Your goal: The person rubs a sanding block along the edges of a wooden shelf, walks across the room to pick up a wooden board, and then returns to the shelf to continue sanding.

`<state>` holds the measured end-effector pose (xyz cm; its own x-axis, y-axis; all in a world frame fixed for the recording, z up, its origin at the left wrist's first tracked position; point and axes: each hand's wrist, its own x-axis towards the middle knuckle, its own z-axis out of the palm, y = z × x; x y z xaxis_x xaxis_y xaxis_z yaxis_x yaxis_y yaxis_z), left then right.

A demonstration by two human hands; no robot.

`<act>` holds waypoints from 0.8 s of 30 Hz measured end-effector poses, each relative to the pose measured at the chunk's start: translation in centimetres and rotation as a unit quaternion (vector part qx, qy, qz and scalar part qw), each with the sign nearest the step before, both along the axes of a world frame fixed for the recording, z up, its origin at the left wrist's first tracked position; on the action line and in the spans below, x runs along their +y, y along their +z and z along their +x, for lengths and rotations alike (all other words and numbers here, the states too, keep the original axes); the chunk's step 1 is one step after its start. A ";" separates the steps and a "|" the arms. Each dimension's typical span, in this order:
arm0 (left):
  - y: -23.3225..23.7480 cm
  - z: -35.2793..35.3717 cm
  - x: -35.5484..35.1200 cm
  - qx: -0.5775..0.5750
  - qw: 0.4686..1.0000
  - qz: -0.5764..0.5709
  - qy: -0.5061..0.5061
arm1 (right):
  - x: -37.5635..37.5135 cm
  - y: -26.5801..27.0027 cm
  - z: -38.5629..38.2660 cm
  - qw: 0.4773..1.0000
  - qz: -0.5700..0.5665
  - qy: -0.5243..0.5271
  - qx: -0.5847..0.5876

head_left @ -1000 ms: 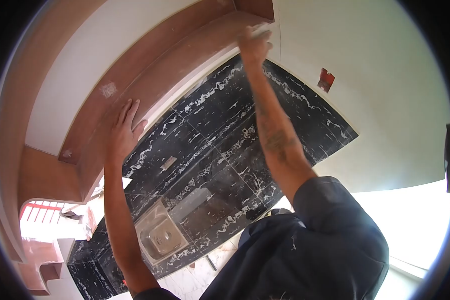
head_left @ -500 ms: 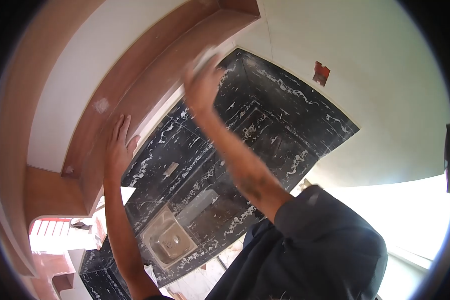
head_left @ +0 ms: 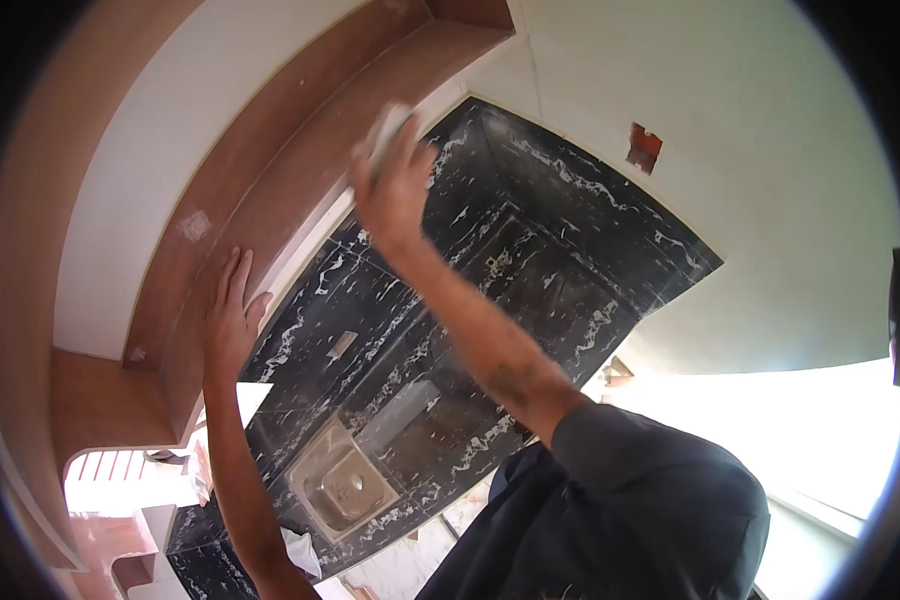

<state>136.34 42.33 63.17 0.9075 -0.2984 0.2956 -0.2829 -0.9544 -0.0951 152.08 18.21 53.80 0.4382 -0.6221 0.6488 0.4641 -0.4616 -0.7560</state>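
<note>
A pale, flat block or pad (head_left: 390,135), slightly blurred, is in my right hand (head_left: 395,190), with the fingers wrapped round it. It lies against the lower edge of a reddish-brown wooden shelf (head_left: 320,130) that curves overhead. My left hand (head_left: 232,315) rests on the same wood lower down, its fingers stretched out and nothing in it. Pale smudges (head_left: 195,225) mark the wood above my left hand.
Below are black, white-veined tiles and counter (head_left: 560,260) with a steel sink (head_left: 345,485). A small plate (head_left: 342,345) sits on the tiles. The white wall (head_left: 750,200) has a red patch (head_left: 644,148). Bright openings show at lower left and right.
My right hand has moved slightly left and down along the shelf edge with the pale block. My left hand has shifted a little downward, still on the wood.
</note>
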 end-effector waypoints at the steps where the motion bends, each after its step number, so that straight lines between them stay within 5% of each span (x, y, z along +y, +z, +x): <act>1: -0.1 -0.2 0.1 0.001 1.000 -0.001 0.002 | -2.0 0.0 1.6 1.000 0.005 0.007 0.011; 3: -0.3 0.0 -0.1 -0.006 1.000 -0.007 0.005 | -10.4 -0.5 10.5 0.998 0.014 -0.038 0.050; 5: 0.0 0.0 0.0 -0.011 1.000 0.016 0.003 | -11.9 0.0 11.7 0.995 0.033 -0.030 0.087; 8: -0.2 0.2 -0.4 -0.014 1.000 0.015 0.010 | -4.6 1.4 3.4 0.995 0.048 -0.004 0.084; 9: -0.2 0.1 -0.5 -0.014 1.000 0.009 0.015 | -0.2 0.2 0.2 0.999 -0.015 -0.040 -0.032; 13: -0.2 -0.3 0.0 -0.006 1.000 -0.014 0.017 | 0.7 -0.7 -0.9 0.998 -0.012 0.048 -0.024; 16: -0.3 0.2 -0.1 -0.024 0.999 0.005 0.026 | -8.3 1.6 6.3 0.987 0.128 0.046 0.091; 19: -0.6 0.1 -0.7 -0.032 0.999 0.016 0.034 | -5.4 0.2 5.0 0.994 0.087 0.003 0.072; 22: -0.4 -0.3 -0.9 -0.025 0.999 -0.018 0.034 | 6.5 -1.9 -5.0 0.989 0.050 0.127 0.055; 23: -0.4 -0.3 -1.0 -0.017 0.999 -0.032 0.038 | 7.6 -2.1 -7.1 0.962 0.112 0.240 0.072; 24: -0.2 -0.5 -0.8 -0.008 0.998 -0.043 0.044 | 6.7 -1.8 -6.9 0.969 0.098 0.223 0.047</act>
